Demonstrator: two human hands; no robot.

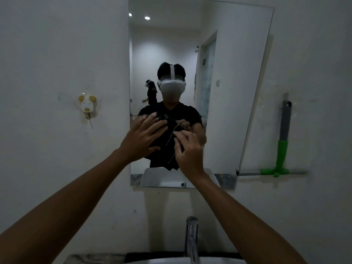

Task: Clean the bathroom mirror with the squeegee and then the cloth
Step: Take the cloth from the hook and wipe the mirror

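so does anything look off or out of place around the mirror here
Nothing is spilled or broken. The mirror looks slanted, though that may be wide-angle distortion. The squeegee hangs on the wall beside it, and both hands hold the dark cloth before the glass.

Dim white wall [57, 44], chrome faucet [191, 239]
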